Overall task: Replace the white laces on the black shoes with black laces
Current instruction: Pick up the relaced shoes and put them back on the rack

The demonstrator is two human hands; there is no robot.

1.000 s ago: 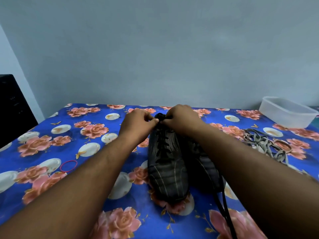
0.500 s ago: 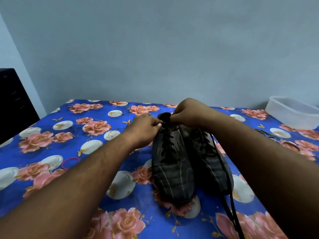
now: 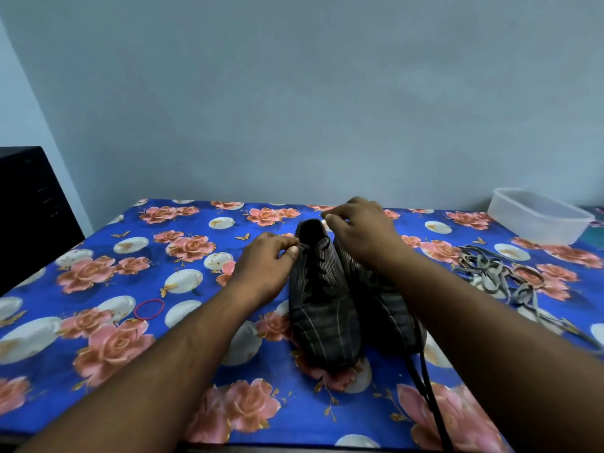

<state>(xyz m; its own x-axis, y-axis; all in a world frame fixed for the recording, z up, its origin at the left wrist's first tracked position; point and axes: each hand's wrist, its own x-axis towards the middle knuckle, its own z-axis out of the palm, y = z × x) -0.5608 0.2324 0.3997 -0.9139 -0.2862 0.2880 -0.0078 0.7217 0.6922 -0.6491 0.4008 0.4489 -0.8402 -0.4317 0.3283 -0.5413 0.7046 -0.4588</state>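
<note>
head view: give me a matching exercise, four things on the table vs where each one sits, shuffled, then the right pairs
Things:
1. red rubber band
2. clear plastic tub
3. pile of white laces
4. left hand

Places:
A. far right corner of the table
B. on the cloth left of the left arm
C. at the collar of the left shoe
D. right of the shoes

Pairs: 1-B, 2-A, 3-D, 4-C
</note>
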